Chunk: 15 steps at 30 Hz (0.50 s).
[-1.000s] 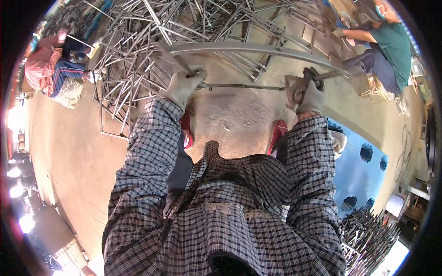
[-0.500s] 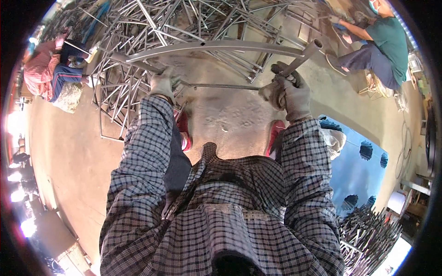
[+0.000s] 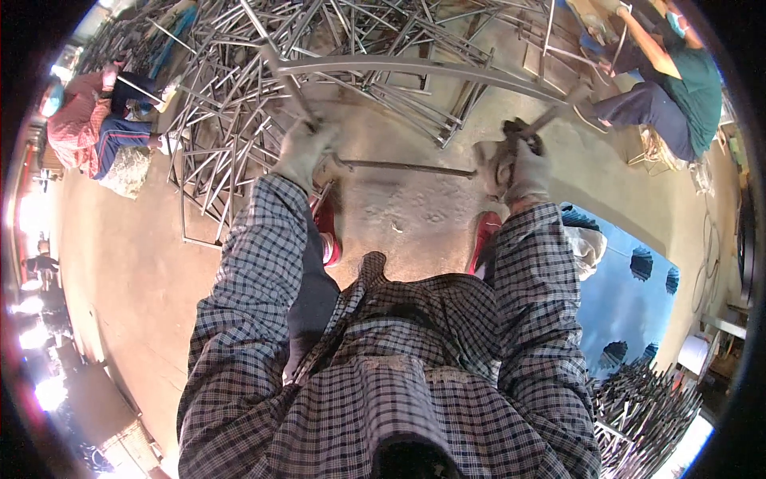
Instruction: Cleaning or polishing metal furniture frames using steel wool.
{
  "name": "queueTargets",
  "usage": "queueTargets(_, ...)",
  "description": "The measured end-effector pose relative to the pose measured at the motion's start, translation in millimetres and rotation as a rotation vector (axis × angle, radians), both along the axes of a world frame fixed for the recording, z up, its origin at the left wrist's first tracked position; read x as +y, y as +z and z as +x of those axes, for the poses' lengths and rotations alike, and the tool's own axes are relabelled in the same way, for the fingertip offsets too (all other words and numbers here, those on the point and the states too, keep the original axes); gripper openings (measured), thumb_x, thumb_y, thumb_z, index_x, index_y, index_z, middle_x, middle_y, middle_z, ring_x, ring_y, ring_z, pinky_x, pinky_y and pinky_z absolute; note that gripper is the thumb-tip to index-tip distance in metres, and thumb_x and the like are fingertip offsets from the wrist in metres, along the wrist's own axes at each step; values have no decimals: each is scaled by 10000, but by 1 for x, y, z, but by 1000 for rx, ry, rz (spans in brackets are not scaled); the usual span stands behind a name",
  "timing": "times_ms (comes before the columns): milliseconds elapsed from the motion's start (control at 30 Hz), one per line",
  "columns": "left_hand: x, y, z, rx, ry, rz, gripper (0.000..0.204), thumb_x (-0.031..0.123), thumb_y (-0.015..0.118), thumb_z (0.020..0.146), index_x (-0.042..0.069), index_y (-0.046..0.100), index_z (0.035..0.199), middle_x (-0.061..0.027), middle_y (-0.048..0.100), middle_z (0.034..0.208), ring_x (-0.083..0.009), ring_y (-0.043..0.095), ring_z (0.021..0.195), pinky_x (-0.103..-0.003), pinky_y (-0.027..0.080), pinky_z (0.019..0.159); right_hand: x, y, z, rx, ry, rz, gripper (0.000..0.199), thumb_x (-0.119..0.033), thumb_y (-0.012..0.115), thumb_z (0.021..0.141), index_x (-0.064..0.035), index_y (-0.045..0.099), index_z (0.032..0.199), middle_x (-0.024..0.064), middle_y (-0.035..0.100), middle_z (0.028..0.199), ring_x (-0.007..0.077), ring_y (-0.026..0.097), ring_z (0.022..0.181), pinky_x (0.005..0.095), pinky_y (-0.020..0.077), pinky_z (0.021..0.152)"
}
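I hold up a grey metal tube frame (image 3: 415, 67) between my hands, over the floor in front of me. Its long curved bar bows along the far side, and a thinner straight bar (image 3: 408, 167) runs between my hands. My left hand (image 3: 306, 152), in a pale work glove, is closed round the frame's left side tube. Round the right side tube closes my right hand (image 3: 520, 169), also gloved, with darkened fingertips. The right end of the frame is smeared by motion. Both my red shoes (image 3: 483, 235) show below the frame.
Beyond the frame lies a big tangled heap of metal tube frames (image 3: 231, 120). A seated person (image 3: 80, 128) works at the left, another (image 3: 678, 96) at the right. Near my right arm is a blue panel with holes (image 3: 622, 295), with a pile of dark rods (image 3: 646, 415) behind it.
The frame has tilted: its left end has swung up and right, its right end slightly down. Both my hands have shifted a little right. The person at the right has raised an arm.
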State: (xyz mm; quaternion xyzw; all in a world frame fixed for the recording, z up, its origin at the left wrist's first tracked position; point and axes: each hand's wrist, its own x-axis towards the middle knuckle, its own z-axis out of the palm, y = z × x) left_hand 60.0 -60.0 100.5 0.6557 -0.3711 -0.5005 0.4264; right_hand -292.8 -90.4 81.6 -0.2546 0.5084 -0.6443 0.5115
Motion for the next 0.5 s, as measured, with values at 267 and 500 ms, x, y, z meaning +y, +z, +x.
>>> queueTargets(267,4,-2,1,160,265,-90,299,86,669,827,-4,583,1100,-87,653,963,-182,638,731,-296,531,659,10,-13,-4,366,202,-31,277,-60,630,813,-4,635,1083,64,644,907,158,595,816,259,485,725)
queueTargets(500,13,-7,-13,91,201,-82,283,39,613,827,-34,547,1093,-110,648,940,-190,639,768,-288,531,657,14,8,-6,382,159,86,410,-272,683,828,-53,595,1164,104,660,928,179,614,797,299,488,679)
